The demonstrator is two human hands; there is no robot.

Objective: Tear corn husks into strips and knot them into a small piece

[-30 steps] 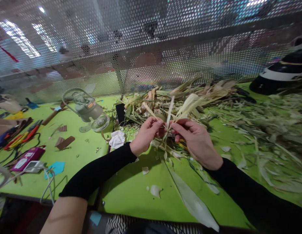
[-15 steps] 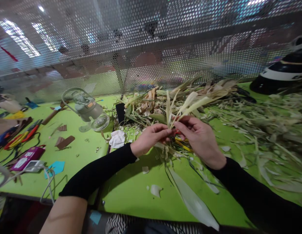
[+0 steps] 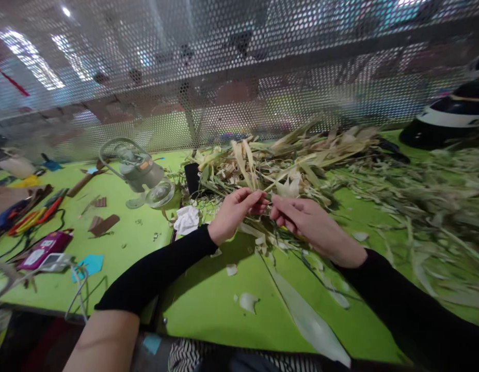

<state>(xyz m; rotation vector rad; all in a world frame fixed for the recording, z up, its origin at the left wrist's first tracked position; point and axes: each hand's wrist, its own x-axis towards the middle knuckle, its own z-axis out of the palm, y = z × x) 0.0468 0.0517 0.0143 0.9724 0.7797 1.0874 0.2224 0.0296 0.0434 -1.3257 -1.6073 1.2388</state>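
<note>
Near the middle of the green table, my left hand [image 3: 237,212] is closed in a pinch. Pale strips of corn husk [image 3: 240,161] rise from its fingertips, fanned upward. Close beside it, my right hand [image 3: 313,223] is also closed, thumb against fingers; what it pinches is too small to make out. The two sets of fingertips are a small gap apart. Behind them lies a heap of dried husks [image 3: 340,144]. A long pale husk leaf [image 3: 309,325] stretches from below my hands to the table's front edge. Something yellow under my right hand is mostly hidden.
A lidded jug [image 3: 137,168] and a crumpled white tissue [image 3: 186,219] are left of the heap. Pliers [image 3: 34,214], a magenta device [image 3: 48,249] and cables lie far left. A perforated metal screen [image 3: 232,98] stands behind; shredded husk [image 3: 429,217] covers the right.
The fanned husk strips have tilted left, and the pale strips by my right hand have dropped away from its fingers. My hands have drawn slightly apart.
</note>
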